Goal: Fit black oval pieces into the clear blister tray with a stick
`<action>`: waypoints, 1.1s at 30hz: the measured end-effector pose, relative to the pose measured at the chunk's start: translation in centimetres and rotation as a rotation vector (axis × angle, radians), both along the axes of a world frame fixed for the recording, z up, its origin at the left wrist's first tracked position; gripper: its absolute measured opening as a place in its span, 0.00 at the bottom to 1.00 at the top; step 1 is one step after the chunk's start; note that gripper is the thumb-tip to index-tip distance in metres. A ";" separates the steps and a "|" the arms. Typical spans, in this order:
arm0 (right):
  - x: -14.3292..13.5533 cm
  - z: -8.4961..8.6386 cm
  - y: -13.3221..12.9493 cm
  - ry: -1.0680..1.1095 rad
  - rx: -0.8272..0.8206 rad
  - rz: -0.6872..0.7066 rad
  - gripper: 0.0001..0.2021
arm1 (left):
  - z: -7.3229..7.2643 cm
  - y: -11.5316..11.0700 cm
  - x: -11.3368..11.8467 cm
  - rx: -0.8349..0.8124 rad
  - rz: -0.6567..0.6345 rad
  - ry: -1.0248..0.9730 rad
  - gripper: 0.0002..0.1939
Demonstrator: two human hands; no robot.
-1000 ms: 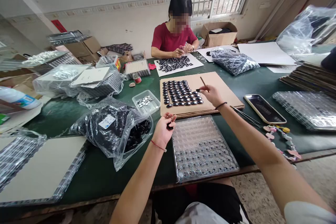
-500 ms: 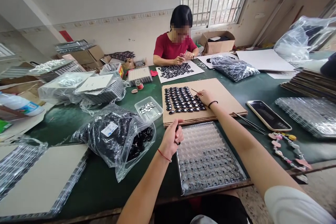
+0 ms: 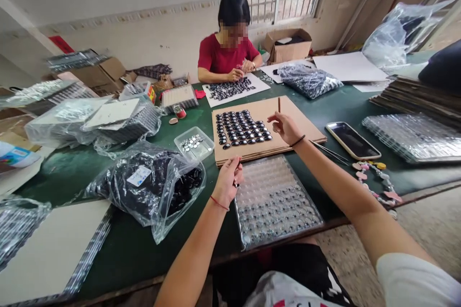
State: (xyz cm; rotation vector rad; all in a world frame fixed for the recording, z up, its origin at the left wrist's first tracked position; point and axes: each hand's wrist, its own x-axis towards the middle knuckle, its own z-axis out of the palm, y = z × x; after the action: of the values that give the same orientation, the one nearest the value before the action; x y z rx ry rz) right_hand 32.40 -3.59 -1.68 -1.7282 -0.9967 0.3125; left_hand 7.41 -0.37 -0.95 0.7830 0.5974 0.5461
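My right hand (image 3: 286, 127) is closed around a thin brown stick (image 3: 279, 105), which points upward over the cardboard sheets (image 3: 288, 110). Rows of black oval pieces with shiny, pale centres (image 3: 241, 127) lie on that cardboard, to the left of this hand. My left hand (image 3: 229, 180) is curled, its fingers round small black pieces (image 3: 236, 184) that mostly stay hidden. It hovers by the front edge of the cardboard and the left corner of a clear moulded tray (image 3: 264, 180). Round clear parts sit in the tray's nearer rows.
Left of my hands stand a plastic box of silvery discs (image 3: 207, 149) and an open bag of black pieces (image 3: 144, 204). Tweezers (image 3: 329, 152), a phone (image 3: 353, 140) and a beaded string (image 3: 387, 184) lie at right. Opposite, a co-worker (image 3: 227, 57) handles black pieces on a white board.
The stick has swung from slanting over the black pieces to nearly upright, and my right hand has lifted away from the rows. My left hand remains curled. The whole view has shifted slightly.
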 end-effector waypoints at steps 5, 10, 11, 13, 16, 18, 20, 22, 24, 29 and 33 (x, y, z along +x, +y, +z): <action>-6.3 0.9 -8.8 0.279 0.099 0.317 0.23 | -0.4 0.0 0.5 0.030 -0.049 0.044 0.15; -10.6 1.0 -12.6 -0.017 -0.032 0.464 0.17 | -0.7 0.0 0.6 0.075 -0.077 0.043 0.17; -10.9 1.0 -12.6 -0.083 -0.041 0.473 0.16 | -0.7 -0.1 0.6 0.073 -0.076 0.039 0.18; -11.2 1.0 -12.4 -0.208 -0.065 0.490 0.15 | -0.6 -0.1 0.6 0.064 -0.066 0.039 0.19; -11.5 1.2 -11.9 -0.386 -0.104 0.520 0.14 | -0.6 -0.2 0.6 0.051 -0.036 0.036 0.20; -11.5 1.5 -11.5 -0.438 -0.114 0.537 0.13 | -0.5 -0.3 0.6 0.054 -0.021 0.038 0.20; -11.4 2.2 -10.9 -0.430 -0.091 0.546 0.14 | -0.5 -0.4 0.6 0.078 -0.028 0.055 0.20; -11.1 2.9 -9.7 -0.413 -0.041 0.535 0.14 | -0.3 -0.5 0.5 0.167 -0.042 0.107 0.23; -10.8 3.3 -8.1 -0.422 0.011 0.501 0.15 | 0.0 -0.6 0.2 0.376 -0.018 0.212 0.24; -10.2 2.5 -5.1 -0.431 0.073 0.416 0.17 | 0.3 -0.5 -0.4 1.005 0.054 0.481 0.16; -10.2 1.1 -5.5 -0.409 0.085 0.401 0.15 | -0.3 -0.6 -0.3 1.186 0.011 0.623 0.10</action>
State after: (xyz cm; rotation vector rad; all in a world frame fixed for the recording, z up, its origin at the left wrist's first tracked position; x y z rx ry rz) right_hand 22.17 -9.07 -0.60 -1.5365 -1.6380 0.1669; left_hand 7.13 -0.99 -1.21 2.1216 0.8335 0.6545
